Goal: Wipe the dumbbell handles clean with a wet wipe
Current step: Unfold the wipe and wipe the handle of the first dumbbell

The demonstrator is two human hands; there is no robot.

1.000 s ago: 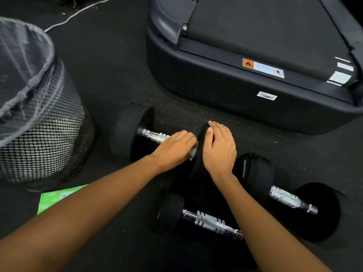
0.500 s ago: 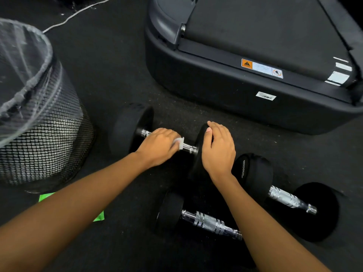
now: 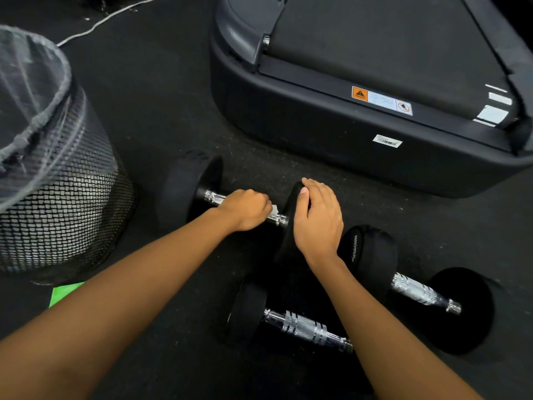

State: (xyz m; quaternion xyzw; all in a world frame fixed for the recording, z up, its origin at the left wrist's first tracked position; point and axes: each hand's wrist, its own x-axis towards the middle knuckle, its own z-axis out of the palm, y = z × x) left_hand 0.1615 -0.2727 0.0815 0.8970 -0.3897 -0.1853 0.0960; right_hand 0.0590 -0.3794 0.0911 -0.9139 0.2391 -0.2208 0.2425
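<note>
Three black dumbbells with chrome handles lie on the dark floor. My left hand [image 3: 246,209] grips the handle of the far dumbbell [image 3: 212,197] with a white wet wipe [image 3: 274,209] wrapped round the bar; only a corner of the wipe shows. My right hand [image 3: 318,216] rests over the top of that dumbbell's right weight [image 3: 288,243], fingers curled over its rim. A second dumbbell [image 3: 421,293] lies to the right and a third dumbbell [image 3: 302,327] lies nearest me, partly under my right forearm.
A mesh waste bin [image 3: 57,192] lined with a clear bag stands at the left. A green wipe packet [image 3: 65,293] lies beside its base. A treadmill's black end [image 3: 346,140] fills the far right. A white cable [image 3: 98,24] runs across the far floor.
My left hand slid left along the handle with the wipe, then back to the right toward the right weight. My right hand has stayed on the weight.
</note>
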